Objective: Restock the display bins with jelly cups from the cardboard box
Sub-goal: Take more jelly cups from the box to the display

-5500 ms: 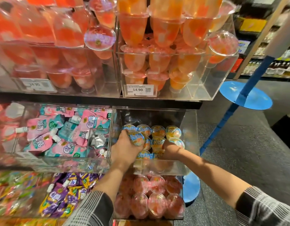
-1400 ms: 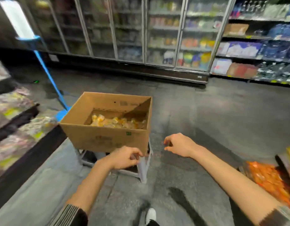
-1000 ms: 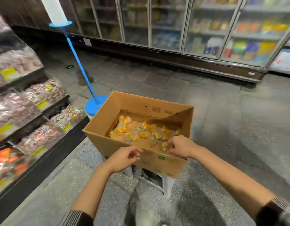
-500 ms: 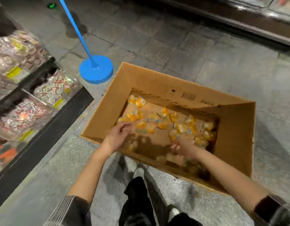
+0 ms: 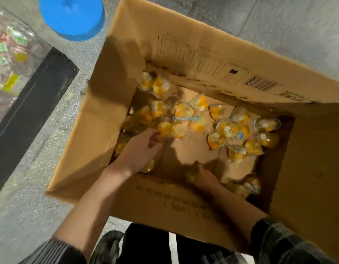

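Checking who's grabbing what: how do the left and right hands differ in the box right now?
The left hand is lit, its fingers at a jelly cup; the right hand lies in shadow near the front wall, its grip unclear. Both are inside the cardboard box.

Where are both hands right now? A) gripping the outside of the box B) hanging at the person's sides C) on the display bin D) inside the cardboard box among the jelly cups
D: the left hand and right hand both reach down inside the cardboard box, among loose jelly cups on its floor.
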Action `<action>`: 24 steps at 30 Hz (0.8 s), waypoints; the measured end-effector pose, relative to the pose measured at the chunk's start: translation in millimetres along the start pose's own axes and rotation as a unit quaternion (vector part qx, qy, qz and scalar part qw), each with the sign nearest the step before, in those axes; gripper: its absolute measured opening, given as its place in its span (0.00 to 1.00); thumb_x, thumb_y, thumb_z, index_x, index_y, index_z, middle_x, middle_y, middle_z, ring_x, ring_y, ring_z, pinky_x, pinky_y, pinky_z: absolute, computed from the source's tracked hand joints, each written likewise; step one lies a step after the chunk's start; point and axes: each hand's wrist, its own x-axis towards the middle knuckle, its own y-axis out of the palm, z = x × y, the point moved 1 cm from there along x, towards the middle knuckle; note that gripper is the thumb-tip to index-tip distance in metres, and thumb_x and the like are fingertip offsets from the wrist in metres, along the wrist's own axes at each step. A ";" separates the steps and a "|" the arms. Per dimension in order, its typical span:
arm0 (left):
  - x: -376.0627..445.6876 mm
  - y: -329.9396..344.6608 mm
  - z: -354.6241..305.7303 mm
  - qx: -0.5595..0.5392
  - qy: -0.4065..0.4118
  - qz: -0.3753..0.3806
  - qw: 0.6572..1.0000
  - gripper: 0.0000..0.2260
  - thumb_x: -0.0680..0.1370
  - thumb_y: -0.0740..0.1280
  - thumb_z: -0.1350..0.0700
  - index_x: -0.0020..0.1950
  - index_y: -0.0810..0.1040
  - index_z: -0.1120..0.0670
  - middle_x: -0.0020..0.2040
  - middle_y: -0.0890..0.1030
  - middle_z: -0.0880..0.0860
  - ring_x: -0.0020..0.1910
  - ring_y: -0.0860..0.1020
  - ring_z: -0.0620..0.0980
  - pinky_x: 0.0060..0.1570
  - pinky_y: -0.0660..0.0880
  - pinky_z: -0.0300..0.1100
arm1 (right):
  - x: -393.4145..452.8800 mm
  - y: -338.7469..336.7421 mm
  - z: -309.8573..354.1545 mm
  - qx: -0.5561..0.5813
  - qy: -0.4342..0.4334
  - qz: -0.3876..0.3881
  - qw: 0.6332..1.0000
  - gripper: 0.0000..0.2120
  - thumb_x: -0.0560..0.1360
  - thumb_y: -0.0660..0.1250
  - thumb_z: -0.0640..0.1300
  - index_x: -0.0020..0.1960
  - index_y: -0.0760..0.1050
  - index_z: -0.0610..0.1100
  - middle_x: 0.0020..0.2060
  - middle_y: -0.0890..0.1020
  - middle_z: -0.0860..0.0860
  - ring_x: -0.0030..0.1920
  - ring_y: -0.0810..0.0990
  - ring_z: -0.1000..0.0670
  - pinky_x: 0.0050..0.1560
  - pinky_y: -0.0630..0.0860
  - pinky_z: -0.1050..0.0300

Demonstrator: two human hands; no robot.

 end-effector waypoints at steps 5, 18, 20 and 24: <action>4.7 5.6 9.5 0.094 0.012 0.010 0.995 0.20 0.78 0.65 0.54 0.70 0.68 0.51 0.58 0.77 0.48 0.54 0.76 0.46 0.57 0.74 0.46 | 16.2 5.7 -10.0 0.148 0.020 -0.049 0.988 0.42 0.65 0.70 0.64 0.71 0.61 0.45 0.58 0.78 0.47 0.54 0.79 0.45 0.53 0.79 0.49; -3.0 -0.4 -12.7 -0.044 -0.056 0.135 0.988 0.39 0.66 0.74 0.43 0.73 0.62 0.48 0.61 0.71 0.43 0.56 0.69 0.39 0.46 0.66 0.23 | -82.2 -53.0 61.6 0.569 -0.215 0.274 0.745 0.32 0.70 0.72 0.53 0.68 0.69 0.40 0.63 0.78 0.44 0.64 0.76 0.46 0.58 0.76 0.58; -1.5 -3.5 -12.0 -0.064 -0.054 0.075 0.994 0.37 0.66 0.77 0.47 0.71 0.65 0.49 0.55 0.70 0.40 0.54 0.71 0.39 0.40 0.66 0.21 | -73.0 -52.9 71.4 0.550 -0.227 0.288 0.751 0.35 0.66 0.76 0.53 0.67 0.70 0.40 0.61 0.78 0.44 0.62 0.77 0.45 0.59 0.76 0.54; 0.0 -8.1 -8.4 -0.071 -0.039 -0.065 0.995 0.36 0.64 0.80 0.52 0.67 0.66 0.51 0.51 0.70 0.40 0.50 0.71 0.38 0.39 0.68 0.22 | -48.2 -68.8 90.2 0.512 -0.226 0.190 0.807 0.24 0.73 0.68 0.52 0.64 0.71 0.39 0.56 0.79 0.44 0.55 0.79 0.48 0.55 0.76 0.57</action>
